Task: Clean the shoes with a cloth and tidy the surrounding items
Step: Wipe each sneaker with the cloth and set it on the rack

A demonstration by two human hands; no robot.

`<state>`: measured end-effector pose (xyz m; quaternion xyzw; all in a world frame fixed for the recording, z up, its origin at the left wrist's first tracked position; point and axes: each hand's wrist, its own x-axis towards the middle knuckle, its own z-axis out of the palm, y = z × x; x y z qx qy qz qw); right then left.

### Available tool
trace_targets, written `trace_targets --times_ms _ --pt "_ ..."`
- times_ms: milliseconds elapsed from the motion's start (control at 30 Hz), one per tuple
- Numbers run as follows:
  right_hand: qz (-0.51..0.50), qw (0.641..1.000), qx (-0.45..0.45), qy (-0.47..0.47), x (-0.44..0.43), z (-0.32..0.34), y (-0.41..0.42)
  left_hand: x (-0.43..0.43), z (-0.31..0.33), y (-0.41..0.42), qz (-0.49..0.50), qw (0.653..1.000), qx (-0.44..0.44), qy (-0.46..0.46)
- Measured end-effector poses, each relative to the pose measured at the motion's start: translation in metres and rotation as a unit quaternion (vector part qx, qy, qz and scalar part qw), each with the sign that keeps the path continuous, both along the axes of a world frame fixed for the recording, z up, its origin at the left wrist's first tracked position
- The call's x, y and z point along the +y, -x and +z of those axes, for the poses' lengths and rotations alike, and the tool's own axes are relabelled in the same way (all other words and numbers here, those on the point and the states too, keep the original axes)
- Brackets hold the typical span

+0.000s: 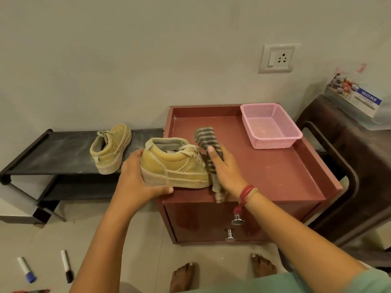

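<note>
our left hand (135, 176) grips the shoe (175, 163) at the cabinet (275, 166) edge; our right hand (224, 170) holds the cloth (206, 140) against its toe, open tray beyond.

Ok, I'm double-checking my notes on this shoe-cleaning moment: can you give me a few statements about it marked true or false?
1. The right hand holds the striped cloth against the near shoe on the cabinet. True.
2. The left hand grips that shoe at its heel. True.
3. The second shoe sits in the pink basket. False: it stands on the black rack, left of the cabinet.
4. The blue-capped marker and the black-capped marker lie on the cabinet. False: both lie on the floor.
5. The pink basket stands at the cabinet's far right corner. True.
</note>
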<state>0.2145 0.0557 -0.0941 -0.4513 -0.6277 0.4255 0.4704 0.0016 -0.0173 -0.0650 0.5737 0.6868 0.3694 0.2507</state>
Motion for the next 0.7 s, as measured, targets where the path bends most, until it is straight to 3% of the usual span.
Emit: trace_targets --times_ms 67,167,267,367,400,467,567,633,700 --pt "0.079 0.996 -0.047 -0.009 -0.01 -0.002 0.014 -0.003 -0.002 -0.002 -0.029 1.0 0.004 0.005" --pt "0.08 0.977 -0.188 -0.06 -0.017 -0.015 0.012 -0.005 -0.007 0.0 -0.047 0.998 0.037 -0.004" --pt "0.025 0.918 -0.39 -0.071 -0.011 -0.016 -0.011 -0.005 -0.008 0.009 -0.053 0.995 0.084 -0.027" --pt "0.004 0.874 -0.485 -0.031 0.001 -0.018 -0.028 -0.002 -0.009 0.012 -0.038 0.982 0.182 -0.045" --pt "-0.002 0.872 -0.49 -0.01 0.004 -0.02 -0.03 -0.002 -0.011 0.013 -0.032 0.975 0.214 -0.054" --pt "-0.042 0.907 -0.418 0.031 0.009 -0.017 -0.034 0.0 -0.014 0.012 -0.031 0.962 0.256 -0.084" --pt "-0.043 0.964 -0.259 -0.042 0.005 -0.015 -0.027 0.002 -0.014 0.012 -0.056 0.953 0.27 -0.125" --pt "0.06 0.965 -0.239 -0.086 -0.006 -0.015 -0.016 0.004 -0.011 0.012 -0.088 0.953 0.255 -0.137" --pt "0.113 0.948 -0.287 -0.081 -0.018 -0.019 -0.009 0.004 -0.009 0.012 -0.109 0.952 0.253 -0.135"
